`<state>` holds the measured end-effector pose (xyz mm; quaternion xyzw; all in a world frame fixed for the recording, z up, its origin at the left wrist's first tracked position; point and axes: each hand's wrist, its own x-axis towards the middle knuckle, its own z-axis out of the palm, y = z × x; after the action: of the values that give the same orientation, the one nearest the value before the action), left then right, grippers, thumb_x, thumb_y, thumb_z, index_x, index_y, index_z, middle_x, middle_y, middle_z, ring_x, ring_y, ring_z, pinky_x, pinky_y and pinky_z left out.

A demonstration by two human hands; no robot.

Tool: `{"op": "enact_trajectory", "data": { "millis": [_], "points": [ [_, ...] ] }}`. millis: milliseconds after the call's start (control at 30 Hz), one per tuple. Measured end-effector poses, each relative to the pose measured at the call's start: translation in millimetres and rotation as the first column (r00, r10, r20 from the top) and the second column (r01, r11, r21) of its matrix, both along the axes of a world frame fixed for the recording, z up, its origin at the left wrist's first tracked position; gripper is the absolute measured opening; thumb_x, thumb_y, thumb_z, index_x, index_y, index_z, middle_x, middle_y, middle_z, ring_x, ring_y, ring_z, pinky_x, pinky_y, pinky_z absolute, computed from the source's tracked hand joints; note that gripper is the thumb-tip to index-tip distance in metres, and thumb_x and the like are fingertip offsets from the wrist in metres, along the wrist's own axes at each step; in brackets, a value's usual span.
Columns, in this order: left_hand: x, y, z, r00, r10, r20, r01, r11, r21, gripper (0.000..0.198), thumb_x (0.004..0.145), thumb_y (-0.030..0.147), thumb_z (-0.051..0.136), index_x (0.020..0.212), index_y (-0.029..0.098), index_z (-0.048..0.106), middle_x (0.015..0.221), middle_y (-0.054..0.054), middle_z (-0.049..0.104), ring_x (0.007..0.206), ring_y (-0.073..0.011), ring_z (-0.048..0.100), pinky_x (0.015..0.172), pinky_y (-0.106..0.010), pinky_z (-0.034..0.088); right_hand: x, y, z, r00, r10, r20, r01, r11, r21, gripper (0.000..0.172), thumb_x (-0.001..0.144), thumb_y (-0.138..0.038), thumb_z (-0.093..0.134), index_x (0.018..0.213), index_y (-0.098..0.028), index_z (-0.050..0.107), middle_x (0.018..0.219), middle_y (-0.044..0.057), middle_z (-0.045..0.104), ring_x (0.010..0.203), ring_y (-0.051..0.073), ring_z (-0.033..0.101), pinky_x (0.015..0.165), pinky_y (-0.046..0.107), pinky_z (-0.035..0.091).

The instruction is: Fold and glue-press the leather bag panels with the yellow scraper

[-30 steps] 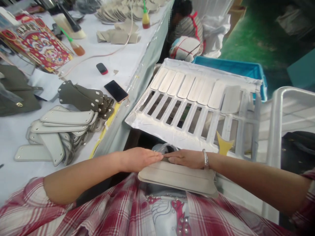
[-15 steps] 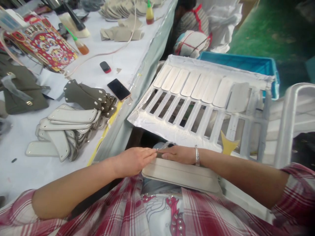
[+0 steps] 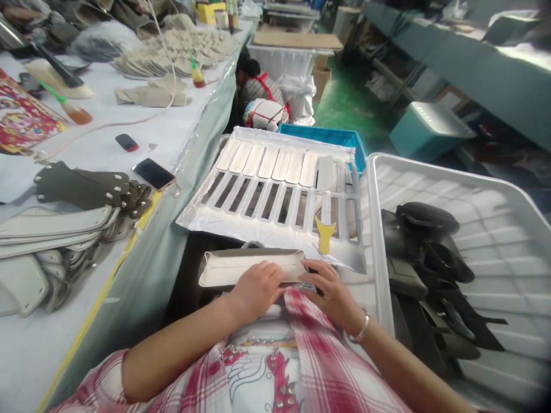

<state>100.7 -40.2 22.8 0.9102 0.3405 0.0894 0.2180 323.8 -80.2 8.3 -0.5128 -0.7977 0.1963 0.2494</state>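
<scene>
1. Apparently, pressing or steadying the pale panel, lower centre, is the step in hand.
2. Left hand: fingers together across it. Right hand: fingers slightly apart by its right end; I cannot tell whether either grips.
3. Any next move calls for even support.

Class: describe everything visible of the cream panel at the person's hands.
The cream panel is long and narrow, leather-like, with a thin lengthwise line and a grey-brown strip along its far edge. It lies crosswise before the person, nearer than the slotted rack. The left hand rests on it; the right hand is at its right end, contact unclear.
</scene>
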Motion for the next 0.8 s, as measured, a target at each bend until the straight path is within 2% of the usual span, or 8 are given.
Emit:
{"op": "enact_trajectory", "data": {
  "millis": [67,133,400,533,633,667,733,800],
  "points": [
    [4,-4,-5.1,0.999,0.024,-0.048,-0.021,0.999,0.05,0.011,0.086,0.025,0.052,0.092,0.016,0.054,0.093,-0.006,0.058,0.087,-0.0208,0.051,0.078,-0.035,0.044,-5,-9,-15.2,0.999,-0.043,-0.019,0.044,0.997,0.063,0.017,0.088,-0.031,0.051,0.09,-0.023,0.066,0.114,0.008,0.059,0.113,0.024,0.048,0.1,0.048,0.036],
    [4,-7,-6.0,0.997,0.026,-0.073,-0.019,0.995,0.098,0.009,0.088,0.023,0.048,0.088,0.017,0.054,0.093,-0.006,0.058,0.088,-0.0206,0.05,0.077,-0.034,0.043,-7,-8,-23.0,0.998,-0.06,-0.022,0.062,0.993,0.101,0.018,0.089,-0.03,0.05,0.086,-0.024,0.066,0.111,0.007,0.061,0.112,0.023,0.049,0.102,0.048,0.034],
    [8,-10,-2.1,0.993,0.086,-0.08,-0.075,0.988,0.132,0.015,0.089,0.02,0.044,0.081,0.017,0.056,0.094,-0.004,0.058,0.085,-0.0186,0.049,0.075,-0.033,0.04,-11,0,-20.0,0.999,-0.038,0.027,0.034,0.989,0.143,0.016,0.087,-0.026,0.05,0.08,-0.023,0.064,0.113,0.005,0.061,0.115,0.024,0.046,0.104,0.048,0.03],
    [12,-11,-3.5,0.988,0.111,-0.107,-0.095,0.984,0.151,0.014,0.087,0.017,0.044,0.084,0.017,0.057,0.096,-0.005,0.057,0.087,-0.0197,0.048,0.075,-0.034,0.04,-20,-3,-21.7,0.993,-0.109,0.037,0.102,0.98,0.17,0.016,0.086,-0.023,0.049,0.077,-0.022,0.061,0.115,0.006,0.059,0.117,0.024,0.044,0.104,0.049,0.027],
    [15,-11,-1.9,0.979,0.161,-0.122,-0.143,0.978,0.149,0.012,0.085,0.017,0.045,0.084,0.018,0.057,0.099,-0.006,0.056,0.09,-0.0208,0.048,0.075,-0.034,0.041,-26,-6,-22.5,0.975,-0.22,0.03,0.212,0.962,0.171,0.011,0.085,-0.025,0.049,0.079,-0.021,0.058,0.123,0.01,0.053,0.12,0.026,0.041,0.103,0.049,0.027],
    [17,-11,-1.0,0.976,0.176,-0.127,-0.158,0.977,0.144,0.011,0.084,0.017,0.046,0.084,0.018,0.057,0.099,-0.006,0.055,0.09,-0.021,0.048,0.075,-0.035,0.042,-28,-8,-22.8,0.958,-0.288,0.011,0.282,0.945,0.164,0.01,0.084,-0.028,0.052,0.082,-0.02,0.056,0.123,0.012,0.051,0.119,0.027,0.042,0.102,0.048,0.03],
    [18,-11,0.8,0.971,0.195,-0.139,-0.177,0.976,0.129,0.01,0.083,0.017,0.048,0.084,0.019,0.057,0.099,-0.005,0.055,0.089,-0.0211,0.048,0.074,-0.035,0.043,-29,-10,-23.4,0.888,-0.459,-0.022,0.459,0.884,0.088,0.024,0.078,-0.039,0.059,0.086,-0.018,0.053,0.11,0.016,0.056,0.107,0.029,0.049,0.091,0.045,0.039],
    [20,-10,1.7,0.967,0.199,-0.157,-0.183,0.977,0.108,0.01,0.082,0.018,0.048,0.084,0.019,0.057,0.099,-0.005,0.055,0.089,-0.0211,0.048,0.075,-0.035,0.043,-30,-11,-24.1,0.827,-0.562,-0.012,0.554,0.819,-0.147,0.035,0.073,-0.051,0.06,0.076,-0.018,0.05,0.079,0.011,0.06,0.079,0.025,0.056,0.07,0.037,0.045]
  ]
}}
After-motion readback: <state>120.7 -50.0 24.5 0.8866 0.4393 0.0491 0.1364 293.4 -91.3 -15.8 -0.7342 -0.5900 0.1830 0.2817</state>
